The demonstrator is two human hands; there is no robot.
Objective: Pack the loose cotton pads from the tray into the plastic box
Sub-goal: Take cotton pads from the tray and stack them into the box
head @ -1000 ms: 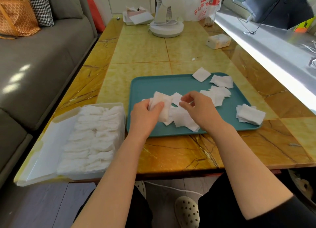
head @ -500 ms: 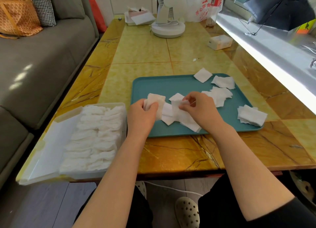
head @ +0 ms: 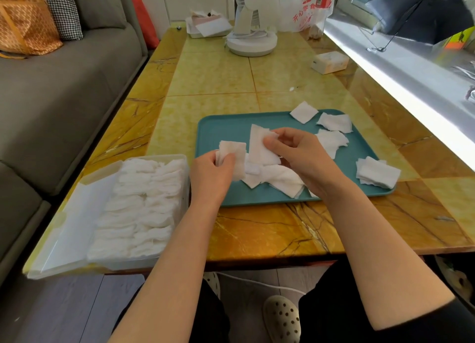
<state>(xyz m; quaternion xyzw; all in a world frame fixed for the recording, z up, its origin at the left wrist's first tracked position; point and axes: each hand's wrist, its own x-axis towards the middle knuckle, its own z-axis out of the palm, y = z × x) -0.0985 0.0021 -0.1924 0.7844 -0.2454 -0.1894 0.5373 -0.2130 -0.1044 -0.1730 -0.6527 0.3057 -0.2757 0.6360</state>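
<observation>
One tray (head: 226, 129), one box (head: 69, 229) (pads (head: 259, 147) in left hand (head: 210, 173), right hand (head: 300, 160))

Right hand (head: 300, 162): a second ago its fingertips were working at the top of the pile (head: 280, 182); half a second ago one pad's corner was raised. That pad (head: 259, 147) is now lifted off the pile, pinched between thumb and fingers and standing nearly on edge, just right of the stack (head: 232, 155). Left hand (head: 210, 175): the stack it grips has drawn back slightly from the pile, toward the left.
</observation>
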